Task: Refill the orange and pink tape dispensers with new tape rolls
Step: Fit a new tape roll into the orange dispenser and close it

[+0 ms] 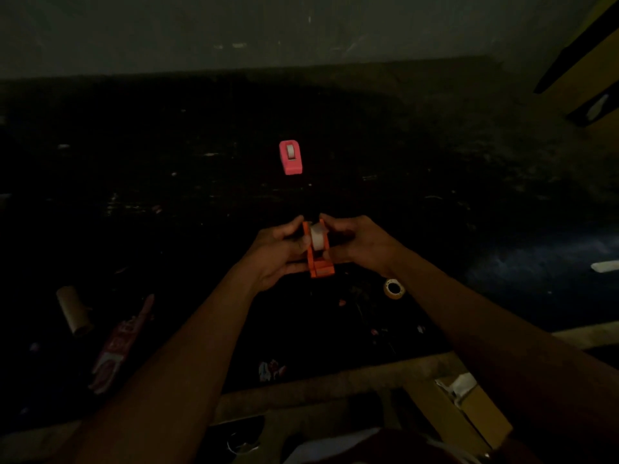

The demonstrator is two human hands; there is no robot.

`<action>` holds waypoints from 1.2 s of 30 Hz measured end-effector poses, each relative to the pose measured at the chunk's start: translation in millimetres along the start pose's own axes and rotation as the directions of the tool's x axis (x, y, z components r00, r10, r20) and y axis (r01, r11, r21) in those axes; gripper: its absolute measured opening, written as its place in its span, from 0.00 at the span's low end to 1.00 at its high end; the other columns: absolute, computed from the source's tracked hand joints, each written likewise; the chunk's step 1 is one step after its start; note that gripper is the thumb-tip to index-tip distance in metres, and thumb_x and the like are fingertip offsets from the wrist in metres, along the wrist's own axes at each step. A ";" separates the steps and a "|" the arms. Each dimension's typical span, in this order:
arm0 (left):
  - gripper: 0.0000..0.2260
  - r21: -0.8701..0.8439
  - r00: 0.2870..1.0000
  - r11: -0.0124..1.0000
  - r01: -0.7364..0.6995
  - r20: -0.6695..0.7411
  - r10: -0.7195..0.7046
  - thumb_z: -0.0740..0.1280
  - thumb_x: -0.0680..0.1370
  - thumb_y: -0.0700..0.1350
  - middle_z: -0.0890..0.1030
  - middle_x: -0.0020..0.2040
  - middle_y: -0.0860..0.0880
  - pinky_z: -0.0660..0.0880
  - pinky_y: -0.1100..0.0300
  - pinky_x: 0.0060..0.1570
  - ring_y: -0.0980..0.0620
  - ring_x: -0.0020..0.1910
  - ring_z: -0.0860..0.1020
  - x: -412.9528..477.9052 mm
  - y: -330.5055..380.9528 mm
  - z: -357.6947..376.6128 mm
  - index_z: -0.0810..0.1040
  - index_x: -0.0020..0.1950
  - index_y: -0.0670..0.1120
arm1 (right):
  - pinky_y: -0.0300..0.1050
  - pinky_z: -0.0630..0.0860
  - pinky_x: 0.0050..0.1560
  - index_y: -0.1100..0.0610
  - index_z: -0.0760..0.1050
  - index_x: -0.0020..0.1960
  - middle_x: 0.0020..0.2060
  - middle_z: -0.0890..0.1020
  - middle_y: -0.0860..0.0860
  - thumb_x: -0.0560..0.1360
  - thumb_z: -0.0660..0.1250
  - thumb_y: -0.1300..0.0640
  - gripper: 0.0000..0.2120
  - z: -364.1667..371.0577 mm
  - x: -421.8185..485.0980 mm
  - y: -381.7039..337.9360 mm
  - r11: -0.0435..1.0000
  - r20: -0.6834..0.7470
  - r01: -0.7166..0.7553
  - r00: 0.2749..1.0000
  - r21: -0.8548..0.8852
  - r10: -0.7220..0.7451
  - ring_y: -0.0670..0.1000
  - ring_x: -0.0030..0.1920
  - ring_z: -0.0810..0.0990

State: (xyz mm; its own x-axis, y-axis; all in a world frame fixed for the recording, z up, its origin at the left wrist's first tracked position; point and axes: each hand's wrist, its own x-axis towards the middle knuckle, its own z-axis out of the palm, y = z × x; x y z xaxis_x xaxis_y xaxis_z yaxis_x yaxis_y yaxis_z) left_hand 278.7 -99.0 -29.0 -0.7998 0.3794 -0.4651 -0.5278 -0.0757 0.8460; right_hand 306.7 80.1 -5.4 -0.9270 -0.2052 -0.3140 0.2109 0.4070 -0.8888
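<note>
The scene is very dark. The orange tape dispenser is held above the dark table, between both hands. A white tape roll sits in its cradle. My left hand grips the dispenser's left side, thumb near the roll. From the right, my right hand holds the dispenser, fingers at the roll. The pink tape dispenser stands farther back on the table with a white roll inside it. A loose tape roll lies flat on the table just right of my right wrist.
A cardboard tube and a pink-and-white package lie at the near left. Small scraps dot the table's near part. A wooden edge runs along the front, with an open box below right. A wall rises behind.
</note>
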 end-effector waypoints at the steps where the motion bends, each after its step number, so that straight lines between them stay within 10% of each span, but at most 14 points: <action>1: 0.28 -0.013 1.000 1.000 -0.003 -0.020 0.003 0.65 0.78 0.36 0.79 0.60 0.47 0.82 0.55 0.42 0.51 0.50 0.81 -0.5 0.4 0.4 0.61 0.77 0.48 | 0.35 0.73 0.57 0.55 0.64 0.73 0.58 0.77 0.45 0.70 0.71 0.68 0.34 0.3 -0.1 -0.2 1.000 -0.006 -0.007 1.000 0.011 0.007 0.39 0.55 0.76; 8: 0.19 -0.046 0.996 0.997 -0.067 -0.069 0.063 0.64 0.79 0.38 0.83 0.51 0.47 0.82 0.60 0.37 0.52 0.44 0.83 -4.5 4.5 4.0 0.72 0.70 0.44 | 0.48 0.80 0.51 0.64 0.69 0.66 0.58 0.79 0.66 0.71 0.70 0.70 0.25 8.2 0.4 1.0 0.955 -0.126 -0.066 0.986 0.288 0.106 0.63 0.59 0.79; 17: 0.30 0.117 0.996 0.991 -0.071 0.061 0.065 0.63 0.77 0.32 0.82 0.54 0.47 0.78 0.54 0.54 0.50 0.52 0.81 -9.7 13.0 -0.8 0.66 0.72 0.59 | 0.53 0.81 0.53 0.43 0.73 0.63 0.47 0.84 0.52 0.73 0.71 0.61 0.23 -0.7 2.3 -1.0 0.966 -0.057 -0.085 0.993 0.242 0.102 0.52 0.50 0.84; 36: 0.30 0.190 0.999 0.980 -0.055 0.009 0.054 0.64 0.77 0.30 0.81 0.57 0.46 0.80 0.52 0.52 0.47 0.52 0.82 -11.2 23.1 13.3 0.68 0.72 0.56 | 0.54 0.81 0.55 0.47 0.72 0.67 0.52 0.84 0.56 0.72 0.71 0.64 0.26 -9.5 4.3 5.1 0.944 -0.080 -0.081 0.991 0.319 0.112 0.54 0.52 0.84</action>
State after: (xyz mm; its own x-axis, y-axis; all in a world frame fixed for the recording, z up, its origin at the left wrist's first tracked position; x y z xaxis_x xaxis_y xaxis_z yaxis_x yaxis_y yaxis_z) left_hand 279.3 -92.8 -0.8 -0.8247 0.3827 -0.4164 -0.4192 0.0805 0.9043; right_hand 300.9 89.7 -8.1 -0.9195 -0.0866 -0.3835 0.3730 0.1166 -0.9205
